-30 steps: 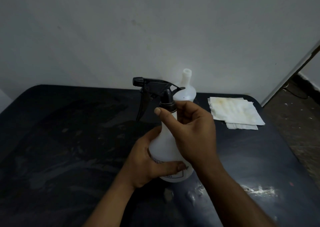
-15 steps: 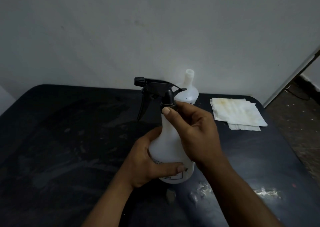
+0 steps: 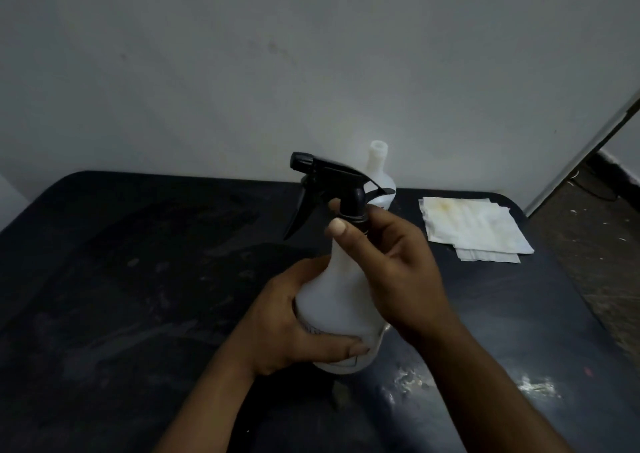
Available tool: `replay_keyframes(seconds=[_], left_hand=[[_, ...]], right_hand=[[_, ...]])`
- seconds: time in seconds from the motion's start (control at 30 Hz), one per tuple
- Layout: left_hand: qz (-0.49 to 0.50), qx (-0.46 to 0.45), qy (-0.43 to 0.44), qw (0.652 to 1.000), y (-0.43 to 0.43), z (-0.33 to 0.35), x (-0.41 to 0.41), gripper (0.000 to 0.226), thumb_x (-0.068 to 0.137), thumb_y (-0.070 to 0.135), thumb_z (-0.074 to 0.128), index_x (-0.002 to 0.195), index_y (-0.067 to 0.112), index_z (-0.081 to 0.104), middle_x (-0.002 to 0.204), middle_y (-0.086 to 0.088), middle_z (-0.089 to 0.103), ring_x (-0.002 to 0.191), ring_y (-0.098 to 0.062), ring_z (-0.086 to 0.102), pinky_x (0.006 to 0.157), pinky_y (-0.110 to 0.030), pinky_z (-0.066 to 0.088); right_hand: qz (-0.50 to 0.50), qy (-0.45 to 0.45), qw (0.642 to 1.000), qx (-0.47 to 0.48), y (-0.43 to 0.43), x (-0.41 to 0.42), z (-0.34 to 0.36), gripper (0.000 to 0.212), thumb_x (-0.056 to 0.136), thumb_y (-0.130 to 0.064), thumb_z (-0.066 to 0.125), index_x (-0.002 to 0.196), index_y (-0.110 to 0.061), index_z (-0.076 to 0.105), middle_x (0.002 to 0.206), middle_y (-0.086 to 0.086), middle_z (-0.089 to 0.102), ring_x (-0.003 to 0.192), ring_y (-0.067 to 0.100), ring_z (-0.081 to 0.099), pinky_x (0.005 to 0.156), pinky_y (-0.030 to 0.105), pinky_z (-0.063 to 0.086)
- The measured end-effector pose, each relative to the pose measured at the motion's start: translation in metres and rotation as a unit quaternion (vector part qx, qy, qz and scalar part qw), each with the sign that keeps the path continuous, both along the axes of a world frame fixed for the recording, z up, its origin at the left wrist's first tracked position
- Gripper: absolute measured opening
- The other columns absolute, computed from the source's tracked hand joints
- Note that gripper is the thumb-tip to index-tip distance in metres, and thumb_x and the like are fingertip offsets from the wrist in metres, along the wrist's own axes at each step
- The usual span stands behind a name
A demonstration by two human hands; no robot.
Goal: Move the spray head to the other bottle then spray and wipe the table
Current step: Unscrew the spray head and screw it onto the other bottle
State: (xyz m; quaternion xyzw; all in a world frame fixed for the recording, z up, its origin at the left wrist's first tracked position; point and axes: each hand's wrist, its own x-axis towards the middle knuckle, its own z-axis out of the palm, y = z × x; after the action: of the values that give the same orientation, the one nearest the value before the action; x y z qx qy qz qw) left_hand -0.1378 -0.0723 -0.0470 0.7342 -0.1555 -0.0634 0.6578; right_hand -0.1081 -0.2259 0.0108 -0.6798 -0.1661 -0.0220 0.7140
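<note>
The right hand has its grip pinched on the black collar of the spray head, thumb tip at the near side of the collar and fingers curled round the far side. The left hand has its grip clamped around the lower body of the white spray bottle, thumb across the front near the base and over the edge of a printed label, fingers wrapped behind. The bottle stands upright on the dark tabletop near the centre of the view, and the spray head sits on its neck with the nozzle pointing toward 9 o'clock and the trigger hanging down below it. Behind it, toward 12 o'clock and close to the wall, stands a second white bottle with an open, bare neck, partly hidden by the spray head. At about 2 o'clock from the held bottle, well apart from it, lie folded white paper towels with a yellowish stain, near the tabletop's far right corner. The tabletop shows smears and pale glossy patches at about 5 o'clock.
</note>
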Motion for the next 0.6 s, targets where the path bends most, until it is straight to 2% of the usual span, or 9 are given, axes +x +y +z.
replay_keyframes(seconds=[0.07,0.13,0.27,0.4,0.47,0.5,0.53,0.6], left_hand=[[-0.030,-0.022,-0.001,0.999,0.004,0.005,-0.001,0.071,0.063,0.023,0.088,0.127,0.025,0.058,0.124,-0.002,0.067,0.112,-0.021,0.066,0.088,-0.031,0.056],[-0.038,-0.027,0.003,0.999,0.004,0.007,-0.001,0.069,0.063,0.024,0.087,0.126,0.026,0.059,0.124,-0.003,0.067,0.112,-0.022,0.066,0.087,-0.029,0.055],[-0.046,-0.040,0.014,0.998,0.002,0.005,-0.002,0.068,0.065,0.020,0.087,0.126,0.024,0.059,0.122,-0.003,0.069,0.110,-0.022,0.067,0.086,-0.029,0.056],[-0.051,-0.054,0.019,0.997,-0.001,0.005,-0.002,0.067,0.066,0.020,0.086,0.128,0.021,0.058,0.121,-0.005,0.069,0.109,-0.023,0.068,0.087,-0.038,0.057],[-0.066,-0.069,0.030,0.995,-0.001,0.006,-0.004,0.071,0.064,0.027,0.089,0.127,0.020,0.059,0.122,-0.007,0.069,0.110,-0.025,0.067,0.089,-0.046,0.057],[-0.083,-0.085,0.040,0.992,-0.001,0.007,-0.005,0.070,0.064,0.033,0.090,0.126,0.020,0.060,0.122,-0.005,0.068,0.110,-0.024,0.066,0.089,-0.044,0.056],[-0.113,-0.102,0.053,0.987,-0.001,0.009,-0.006,0.068,0.065,0.036,0.088,0.125,0.020,0.060,0.121,-0.003,0.068,0.110,-0.021,0.066,0.088,-0.039,0.056],[-0.190,-0.103,0.070,0.974,-0.001,0.012,-0.008,0.066,0.069,0.040,0.084,0.126,0.019,0.060,0.120,0.003,0.068,0.110,-0.017,0.065,0.089,-0.033,0.053]], right_hand=[[0.089,0.020,0.996,0.020,-0.006,0.001,0.003,0.017,0.091,-0.019,0.058,0.097,-0.013,0.073,0.096,0.007,0.075,0.095,0.012,0.069,0.080,0.022,0.053],[0.127,0.037,0.991,0.028,-0.009,0.002,0.006,0.020,0.093,-0.017,0.054,0.099,-0.016,0.074,0.098,0.005,0.075,0.098,0.016,0.069,0.082,0.024,0.052],[0.062,0.039,0.997,0.003,-0.005,0.001,0.004,0.018,0.090,-0.020,0.058,0.095,-0.014,0.073,0.094,0.006,0.077,0.093,0.017,0.072,0.080,0.027,0.055],[0.004,0.054,0.998,-0.040,-0.004,0.001,0.008,0.024,0.083,-0.032,0.065,0.091,-0.013,0.075,0.091,0.014,0.076,0.087,0.028,0.072,0.081,0.044,0.057],[0.045,0.101,0.993,-0.031,-0.012,0.004,0.013,0.030,0.074,-0.035,0.072,0.092,-0.012,0.075,0.091,0.018,0.074,0.083,0.033,0.071,0.072,0.046,0.059],[0.079,0.127,0.989,-0.004,-0.016,0.005,0.016,0.032,0.069,-0.032,0.076,0.093,-0.010,0.074,0.091,0.017,0.074,0.081,0.029,0.071,0.068,0.039,0.058],[0.114,0.149,0.982,0.031,-0.020,0.005,0.017,0.032,0.067,-0.026,0.080,0.094,-0.010,0.074,0.092,0.013,0.074,0.083,0.024,0.071,0.068,0.033,0.057],[0.188,0.179,0.962,0.086,-0.024,0.003,0.017,0.040,0.068,-0.012,0.080,0.107,-0.015,0.072,0.110,0.008,0.072,0.100,0.026,0.070,0.076,0.035,0.057]])
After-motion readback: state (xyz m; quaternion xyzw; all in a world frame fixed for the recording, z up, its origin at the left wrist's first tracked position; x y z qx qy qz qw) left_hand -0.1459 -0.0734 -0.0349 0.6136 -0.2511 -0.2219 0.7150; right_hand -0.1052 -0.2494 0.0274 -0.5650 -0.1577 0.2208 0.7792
